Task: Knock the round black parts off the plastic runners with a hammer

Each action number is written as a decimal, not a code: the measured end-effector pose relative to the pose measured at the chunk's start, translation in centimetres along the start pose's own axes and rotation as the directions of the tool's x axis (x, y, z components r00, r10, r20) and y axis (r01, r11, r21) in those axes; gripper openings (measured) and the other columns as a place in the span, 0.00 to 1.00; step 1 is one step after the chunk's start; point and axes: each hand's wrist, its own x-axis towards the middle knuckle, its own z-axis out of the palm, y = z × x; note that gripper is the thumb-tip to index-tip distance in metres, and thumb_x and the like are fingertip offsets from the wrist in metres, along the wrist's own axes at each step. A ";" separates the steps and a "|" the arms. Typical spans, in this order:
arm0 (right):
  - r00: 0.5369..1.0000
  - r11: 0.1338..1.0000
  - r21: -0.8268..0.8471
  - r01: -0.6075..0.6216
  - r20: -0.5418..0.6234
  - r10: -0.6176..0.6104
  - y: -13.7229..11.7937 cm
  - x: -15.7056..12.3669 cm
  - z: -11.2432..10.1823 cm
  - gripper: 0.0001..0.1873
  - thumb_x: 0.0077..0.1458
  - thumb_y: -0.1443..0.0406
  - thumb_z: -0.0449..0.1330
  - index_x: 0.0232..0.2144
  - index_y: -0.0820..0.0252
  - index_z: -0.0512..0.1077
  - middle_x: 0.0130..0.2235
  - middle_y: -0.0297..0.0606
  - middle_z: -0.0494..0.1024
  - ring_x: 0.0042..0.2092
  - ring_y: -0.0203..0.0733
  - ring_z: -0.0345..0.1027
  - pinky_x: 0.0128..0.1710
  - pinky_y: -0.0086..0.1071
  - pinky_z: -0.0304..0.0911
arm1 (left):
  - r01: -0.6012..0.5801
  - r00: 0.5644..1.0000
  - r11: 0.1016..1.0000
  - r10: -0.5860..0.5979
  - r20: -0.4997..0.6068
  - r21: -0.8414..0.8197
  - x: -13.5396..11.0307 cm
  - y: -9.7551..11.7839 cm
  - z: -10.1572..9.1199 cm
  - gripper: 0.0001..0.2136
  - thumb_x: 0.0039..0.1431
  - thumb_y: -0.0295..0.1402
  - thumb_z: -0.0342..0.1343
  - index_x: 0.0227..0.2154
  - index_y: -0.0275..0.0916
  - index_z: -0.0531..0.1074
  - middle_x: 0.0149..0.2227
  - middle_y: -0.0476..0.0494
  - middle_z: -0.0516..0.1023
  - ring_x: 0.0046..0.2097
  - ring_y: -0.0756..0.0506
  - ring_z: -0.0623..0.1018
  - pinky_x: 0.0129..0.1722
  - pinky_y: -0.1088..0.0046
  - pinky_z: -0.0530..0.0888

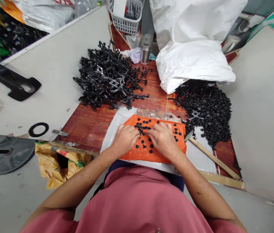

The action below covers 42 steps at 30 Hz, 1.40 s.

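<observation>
An orange tray lies in front of me, with small round black plastic pieces scattered over it. My left hand rests over its left part, fingers curled together near a cluster of these pieces. Over the middle is my right hand, its thumb and fingers pinched low among the pieces. Whatever either hand grips is hidden by the fingers or too small to make out. Under the tray is a white sheet, and a stone slab shows behind it.
Black linked parts form a heap at back left. Loose black pieces are piled at right, below a white sack. A hammer lies right of the tray. Behind stand a metal flask and a basket.
</observation>
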 end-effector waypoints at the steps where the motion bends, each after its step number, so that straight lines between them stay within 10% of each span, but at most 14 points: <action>1: 1.000 1.000 -0.011 -0.021 0.002 0.021 0.0 0.4 0.2 0.14 0.70 0.64 0.55 0.44 0.55 0.83 0.37 0.41 0.78 0.43 0.47 0.61 0.46 0.43 0.48 | 0.031 0.999 0.999 -0.031 0.016 -0.022 -0.1 0.0 -0.2 0.09 0.68 0.32 0.54 0.33 0.39 0.78 0.34 0.44 0.80 0.40 0.42 0.77 0.44 0.62 0.63; 6: 0.998 0.998 -0.027 -0.052 0.018 0.052 -0.7 2.3 1.7 0.14 0.69 0.59 0.57 0.39 0.56 0.83 0.39 0.43 0.79 0.45 0.49 0.62 0.46 0.44 0.48 | 0.089 0.977 0.994 -0.075 0.199 -0.064 -0.7 0.2 -1.6 0.10 0.66 0.32 0.54 0.30 0.40 0.77 0.32 0.46 0.81 0.37 0.44 0.78 0.40 0.64 0.63; 18: 0.993 0.999 -0.049 0.023 0.114 -0.018 -1.2 2.4 0.7 0.12 0.65 0.62 0.61 0.31 0.58 0.81 0.36 0.41 0.78 0.42 0.47 0.60 0.45 0.45 0.47 | 0.108 0.986 0.986 -0.122 0.111 0.123 1.7 -0.2 -0.8 0.09 0.67 0.32 0.53 0.38 0.38 0.78 0.39 0.40 0.84 0.44 0.38 0.81 0.46 0.57 0.66; 36: 0.999 0.998 -0.050 -0.029 0.032 0.030 0.0 3.5 0.9 0.11 0.66 0.61 0.59 0.44 0.56 0.81 0.43 0.43 0.77 0.48 0.51 0.61 0.47 0.45 0.47 | 0.016 0.996 0.997 -0.010 0.084 -0.077 1.1 -1.0 -1.0 0.08 0.64 0.35 0.58 0.34 0.43 0.81 0.33 0.46 0.83 0.39 0.43 0.80 0.45 0.60 0.64; 42: 0.998 0.999 -0.047 0.011 0.070 -0.008 -0.1 4.1 1.4 0.12 0.66 0.62 0.59 0.34 0.56 0.82 0.39 0.43 0.75 0.46 0.51 0.60 0.46 0.45 0.47 | 0.153 0.988 0.986 -0.154 0.000 -0.066 2.5 -2.3 -1.6 0.08 0.65 0.34 0.57 0.42 0.43 0.79 0.41 0.44 0.85 0.45 0.41 0.81 0.47 0.61 0.66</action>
